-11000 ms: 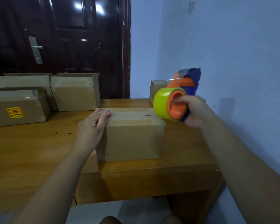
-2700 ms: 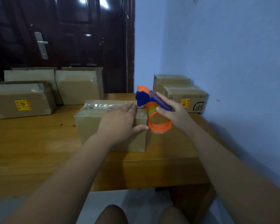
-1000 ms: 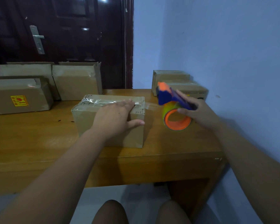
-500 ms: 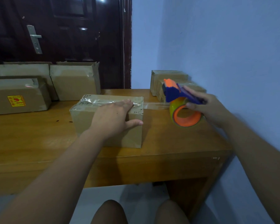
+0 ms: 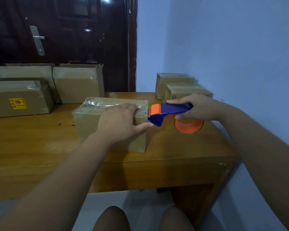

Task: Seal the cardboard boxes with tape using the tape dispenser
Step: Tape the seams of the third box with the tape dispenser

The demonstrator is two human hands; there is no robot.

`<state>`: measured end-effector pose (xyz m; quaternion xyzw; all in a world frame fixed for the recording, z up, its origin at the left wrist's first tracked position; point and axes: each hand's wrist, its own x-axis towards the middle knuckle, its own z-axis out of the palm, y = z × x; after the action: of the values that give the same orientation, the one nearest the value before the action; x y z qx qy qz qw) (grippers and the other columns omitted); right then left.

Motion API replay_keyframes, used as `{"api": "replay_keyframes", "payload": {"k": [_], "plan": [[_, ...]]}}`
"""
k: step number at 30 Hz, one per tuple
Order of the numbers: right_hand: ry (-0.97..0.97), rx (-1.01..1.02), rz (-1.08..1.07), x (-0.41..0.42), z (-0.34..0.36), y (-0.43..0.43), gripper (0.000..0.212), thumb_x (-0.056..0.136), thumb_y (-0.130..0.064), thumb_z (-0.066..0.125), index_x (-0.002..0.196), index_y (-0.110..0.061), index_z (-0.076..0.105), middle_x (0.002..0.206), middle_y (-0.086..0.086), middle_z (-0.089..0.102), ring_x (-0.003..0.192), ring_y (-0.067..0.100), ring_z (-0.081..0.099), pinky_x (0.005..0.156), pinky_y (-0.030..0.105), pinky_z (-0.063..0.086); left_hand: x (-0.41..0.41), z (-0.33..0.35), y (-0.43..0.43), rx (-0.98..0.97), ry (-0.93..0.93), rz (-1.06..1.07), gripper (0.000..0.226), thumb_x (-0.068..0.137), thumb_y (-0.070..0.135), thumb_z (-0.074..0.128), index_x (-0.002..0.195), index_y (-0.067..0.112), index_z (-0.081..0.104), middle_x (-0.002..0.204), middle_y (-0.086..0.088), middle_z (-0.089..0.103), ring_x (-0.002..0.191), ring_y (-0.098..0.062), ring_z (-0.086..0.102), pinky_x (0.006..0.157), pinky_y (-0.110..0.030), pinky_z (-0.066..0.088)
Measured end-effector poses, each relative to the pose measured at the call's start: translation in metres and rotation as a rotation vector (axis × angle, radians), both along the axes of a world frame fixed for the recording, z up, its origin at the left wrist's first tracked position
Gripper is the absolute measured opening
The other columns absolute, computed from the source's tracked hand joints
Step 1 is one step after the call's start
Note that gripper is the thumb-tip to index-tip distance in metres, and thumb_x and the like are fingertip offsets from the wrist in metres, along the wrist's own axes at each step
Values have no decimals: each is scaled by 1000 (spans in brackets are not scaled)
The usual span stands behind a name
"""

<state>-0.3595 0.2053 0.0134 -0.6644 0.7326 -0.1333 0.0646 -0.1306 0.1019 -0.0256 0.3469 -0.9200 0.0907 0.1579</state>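
Two bare knees (image 5: 113,219) show at the bottom, cut off by the picture's lower edge. Above them both forearms reach over the front edge of the tabletop (image 5: 32,139).

Near the middle of that front edge stands a cardboard box (image 5: 90,124). The left hand (image 5: 122,122) lies flat on its right end and hides that part of the lid. The fingers are straight and close together, and the thumb is spread out along the box's front right corner. A strip of clear tape (image 5: 103,104) runs along the lid and goes under the fingertips.

Just beside the box's right end, the right hand (image 5: 200,107) curls its fingers around the blue handle of the tape dispenser (image 5: 170,110). The dispenser's orange head is at the box's top right edge. The blade cannot be made out, nor whether the tape is cut. The orange roll (image 5: 188,127) is half hidden under this hand.

At the far right corner sit two boxes (image 5: 175,80), the nearer one partly behind the hand. Three boxes (image 5: 77,87) stand along the far left edge; one is cut off by the frame and another is mostly covered. Behind them is a dark door (image 5: 73,39).
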Motion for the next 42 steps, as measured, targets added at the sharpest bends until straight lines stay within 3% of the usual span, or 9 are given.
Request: {"api": "replay_keyframes", "payload": {"k": [4, 10, 14, 22, 25, 28, 31, 38, 42], "plan": [[56, 27, -17, 6, 11, -5, 55, 88, -37, 65, 138, -44, 41, 93, -31, 45, 77, -7, 43, 66, 13, 31, -19, -5, 7, -8, 129, -2, 76, 81, 67, 52, 140, 23, 36, 136, -1, 48, 123, -20, 46, 91, -33, 45], [2, 77, -28, 6, 18, -11, 53, 86, -39, 67, 134, -48, 46, 115, -17, 51, 85, 0, 47, 71, 19, 35, -42, -28, 16, -198, 106, 36, 57, 82, 40, 68, 127, 16, 43, 131, -8, 49, 117, -28, 50, 96, -41, 41], [-34, 91, -32, 3, 20, -14, 52, 84, -39, 70, 130, -51, 48, 119, -17, 53, 96, 6, 51, 75, 21, 38, -43, -37, 10, -284, 218, 25, 34, 74, 25, 77, 102, 10, 63, 101, -10, 66, 86, -28, 64, 75, -40, 50], [-93, 197, -42, 6, 31, -18, 46, 85, -37, 68, 129, -43, 54, 109, -30, 51, 107, 6, 47, 92, 24, 32, -40, -38, 5, -291, 278, -35, 34, 68, 27, 81, 95, 11, 69, 91, -6, 66, 77, -24, 66, 71, -36, 50], [-116, 284, -61, 5, 28, -23, 41, 83, -38, 70, 123, -42, 61, 119, -21, 57, 113, 7, 48, 101, 27, 34, -34, -35, 3, -317, 213, -87, 36, 62, 32, 84, 88, 13, 68, 90, -4, 63, 75, -23, 64, 69, -34, 48], [-384, 377, -31, -6, 15, -20, 28, 82, -30, 72, 110, -28, 72, 96, -9, 68, 90, 10, 59, 86, 26, 44, -27, -25, 5, -252, 129, -120, 41, 75, 47, 72, 104, 19, 63, 111, 1, 56, 90, -21, 60, 77, -31, 43], [-607, 464, -64, -13, -3, -12, 19, 72, -35, 71, 80, -17, 66, 71, 2, 52, 59, 11, 47, 56, 24, 40, -20, -16, 2, -119, 46, -120, 63, 76, 66, 57, 125, 26, 52, 128, 9, 44, 107, -19, 54, 83, -29, 42], [-1110, 555, -76, -16, -53, 10, 64, 47, -50, 90, 89, -9, 64, 77, 7, 64, 61, 16, 59, 58, 25, 50, -5, -5, -6, 125, 91, -162, 100, 59, 75, 45, 147, 29, 26, 140, 5, 46, 123, -21, 49, 89, -36, 46], [-1218, 482, -160, -11, -80, 23, 100, 31, -55, 92, 114, -8, 60, 97, 12, 72, 83, 25, 70, 77, 36, 55, -5, -3, -6, 184, 173, -154, 91, 64, 72, 48, 144, 30, 33, 141, 7, 47, 125, -18, 48, 92, -36, 45]]}}
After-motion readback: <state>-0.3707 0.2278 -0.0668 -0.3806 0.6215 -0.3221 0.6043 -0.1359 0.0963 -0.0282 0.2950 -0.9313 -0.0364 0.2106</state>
